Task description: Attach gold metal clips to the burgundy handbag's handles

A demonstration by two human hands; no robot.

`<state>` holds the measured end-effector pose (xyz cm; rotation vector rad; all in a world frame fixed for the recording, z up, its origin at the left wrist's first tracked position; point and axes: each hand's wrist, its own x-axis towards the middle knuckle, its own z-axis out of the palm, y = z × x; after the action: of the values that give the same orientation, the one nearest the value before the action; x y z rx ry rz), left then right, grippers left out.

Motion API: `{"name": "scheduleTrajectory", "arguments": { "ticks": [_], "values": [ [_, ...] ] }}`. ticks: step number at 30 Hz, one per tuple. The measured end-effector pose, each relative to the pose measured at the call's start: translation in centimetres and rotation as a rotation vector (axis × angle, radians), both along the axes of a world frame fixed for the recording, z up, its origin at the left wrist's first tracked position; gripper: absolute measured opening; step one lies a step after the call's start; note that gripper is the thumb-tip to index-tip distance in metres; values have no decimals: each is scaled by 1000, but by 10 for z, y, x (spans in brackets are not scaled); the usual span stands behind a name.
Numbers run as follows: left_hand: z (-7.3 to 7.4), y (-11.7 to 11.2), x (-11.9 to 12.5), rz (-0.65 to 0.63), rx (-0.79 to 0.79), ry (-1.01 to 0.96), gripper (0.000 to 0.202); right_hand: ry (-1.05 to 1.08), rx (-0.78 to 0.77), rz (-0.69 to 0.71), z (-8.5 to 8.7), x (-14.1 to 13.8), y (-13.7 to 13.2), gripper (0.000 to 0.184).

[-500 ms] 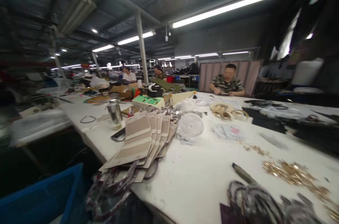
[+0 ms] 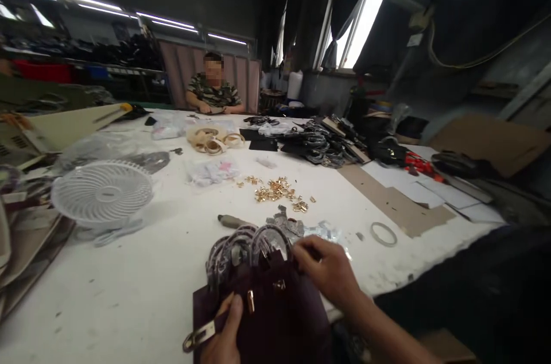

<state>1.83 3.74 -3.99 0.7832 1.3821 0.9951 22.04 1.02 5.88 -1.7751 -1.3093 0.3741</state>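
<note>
Dark purple, smooth-faced and leather-like, the bag [image 2: 279,324] lies at the bottom centre of the frame, its handle end toward the middle of the picture and its body running down past the lower edge. Thin arched handles [image 2: 230,255], sheathed in shiny, crinkled clear film, curve up from that end. On the dark face sit a slim gold bar [image 2: 251,301], nearly upright in the frame, and a small gold fitting [image 2: 279,283] to its right.

The left hand [image 2: 221,341], at the bottom edge, has its thumb pressed over a narrow purple strap [image 2: 221,321], gripping it; the strap's long axis slants, with its polished gold metal tip [image 2: 203,335] pointing to the lower left. The right hand [image 2: 329,269] has bent fingers at the right foot of the handles; whether they pinch anything cannot be told.

Above, a tapered green tool [image 2: 235,221], crumpled grey scraps [image 2: 286,223] and glossy gold pieces [image 2: 275,189] lie on the white tabletop [image 2: 172,283].
</note>
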Motion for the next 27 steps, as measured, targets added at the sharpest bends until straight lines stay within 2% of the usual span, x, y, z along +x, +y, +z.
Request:
{"name": "scheduleTrajectory", "arguments": {
  "ticks": [2, 3, 5, 7, 10, 12, 15, 17, 19, 21, 22, 24, 25, 27],
  "values": [
    [1, 3, 4, 2, -38, -13, 54, -210, -134, -155, -3, 55, 33, 20],
    [2, 4, 6, 11, -47, -22, 55, -240, -179, -196, -9, 81, 51, 21],
    [5, 5, 8, 16, -63, -50, 57, -266, -252, -241, -26, 128, 85, 26],
    [13, 2, 8, -11, -109, -75, 60, -286, -331, -262, -47, 160, 111, 30],
    [31, -1, 9, -78, -147, -109, 63, -314, -439, -273, -73, 189, 135, 31],
    [43, -2, 8, -137, -108, -105, 66, -329, -492, -275, -83, 204, 143, 28],
    [55, -2, 0, -251, -13, -28, 70, -351, -547, -303, -86, 224, 147, 25],
    [60, -2, -14, -334, 74, 155, 74, -363, -568, -334, -86, 233, 143, 26],
    [67, -2, -29, -371, 253, 442, 72, -370, -572, -350, -85, 237, 133, 26],
    [81, 2, -38, -360, 563, 679, 60, -370, -558, -352, -87, 235, 119, 22],
    [91, 6, -37, -371, 747, 735, 51, -367, -543, -351, -87, 232, 112, 20],
    [114, 16, -20, -490, 1099, 743, 39, -348, -504, -352, -88, 225, 99, 20],
    [125, 23, -4, -605, 1242, 723, 37, -330, -480, -356, -87, 222, 95, 21],
    [139, 37, 36, -866, 1409, 715, 32, -277, -427, -362, -82, 217, 90, 21]
  ]
}}
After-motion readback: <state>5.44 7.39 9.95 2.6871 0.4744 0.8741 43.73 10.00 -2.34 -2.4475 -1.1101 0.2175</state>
